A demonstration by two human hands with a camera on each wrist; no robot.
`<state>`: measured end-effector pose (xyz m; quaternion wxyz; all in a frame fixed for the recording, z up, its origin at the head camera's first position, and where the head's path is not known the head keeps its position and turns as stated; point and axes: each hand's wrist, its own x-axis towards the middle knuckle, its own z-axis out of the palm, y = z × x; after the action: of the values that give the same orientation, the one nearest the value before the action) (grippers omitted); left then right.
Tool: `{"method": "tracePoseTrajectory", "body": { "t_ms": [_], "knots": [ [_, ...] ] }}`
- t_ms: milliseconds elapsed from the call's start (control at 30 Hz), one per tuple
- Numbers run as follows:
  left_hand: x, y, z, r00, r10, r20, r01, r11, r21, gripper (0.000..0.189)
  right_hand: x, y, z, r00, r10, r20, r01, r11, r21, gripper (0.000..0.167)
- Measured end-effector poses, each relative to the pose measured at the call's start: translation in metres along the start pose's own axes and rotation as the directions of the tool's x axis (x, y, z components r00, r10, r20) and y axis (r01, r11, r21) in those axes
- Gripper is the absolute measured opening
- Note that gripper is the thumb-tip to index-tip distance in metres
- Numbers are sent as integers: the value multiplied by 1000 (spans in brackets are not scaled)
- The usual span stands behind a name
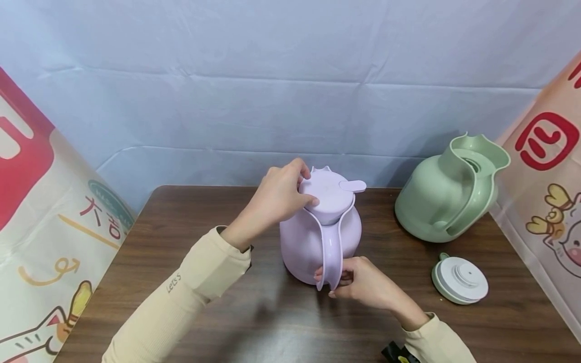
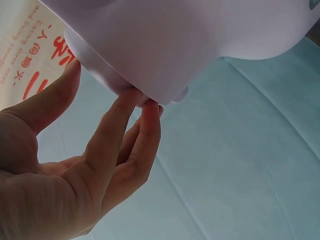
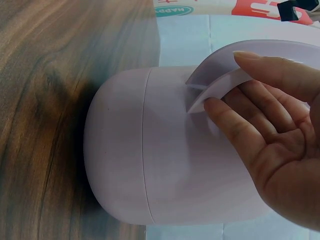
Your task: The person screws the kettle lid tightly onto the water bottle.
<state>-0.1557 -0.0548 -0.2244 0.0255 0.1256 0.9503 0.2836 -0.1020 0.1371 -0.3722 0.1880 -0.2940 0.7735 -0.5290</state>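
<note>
A lilac thermos jug (image 1: 299, 247) stands upright on the wooden table, its handle (image 1: 333, 252) facing the person. The round lilac lid (image 1: 328, 194) sits in the jug's mouth, with a small tab sticking out to the right. My left hand (image 1: 279, 194) grips the lid's left side between thumb and fingers; in the left wrist view those fingers (image 2: 150, 130) touch the lid at the jug's rim. Low on the handle, my right hand (image 1: 367, 282) holds it with fingers curled behind; the right wrist view shows the thumb and index finger (image 3: 235, 125) against the handle.
A green jug (image 1: 422, 201) with its mouth uncovered stands at the table's back right. In front of it lies a green and white lid (image 1: 463, 280), white underside up. A pale cloth (image 1: 254, 111) hangs behind the wooden table (image 1: 195, 227), with printed sheets on both sides.
</note>
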Motion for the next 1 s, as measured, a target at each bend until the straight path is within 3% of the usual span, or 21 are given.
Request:
{"method": "tracePoseTrajectory", "body": {
  "t_ms": [267, 433, 733, 1000],
  "knots": [
    [0, 0, -1, 999, 43, 7, -43, 998, 44, 32, 0, 0, 0, 1000, 5, 1, -5, 1000, 12, 31],
    [-1, 1, -1, 998, 55, 22, -57, 996, 70, 27, 0, 0, 0, 1000, -3, -6, 2, 1000, -32, 31],
    [-1, 2, 0, 998, 38, 49, -42, 997, 71, 33, 0, 1, 0, 1000, -20, -12, 19, 997, -79, 31],
    [2, 1, -1, 997, 68, 41, -72, 992, 102, 35, 0, 0, 1, 1000, -1, -7, 1, 998, -56, 30]
  ]
}}
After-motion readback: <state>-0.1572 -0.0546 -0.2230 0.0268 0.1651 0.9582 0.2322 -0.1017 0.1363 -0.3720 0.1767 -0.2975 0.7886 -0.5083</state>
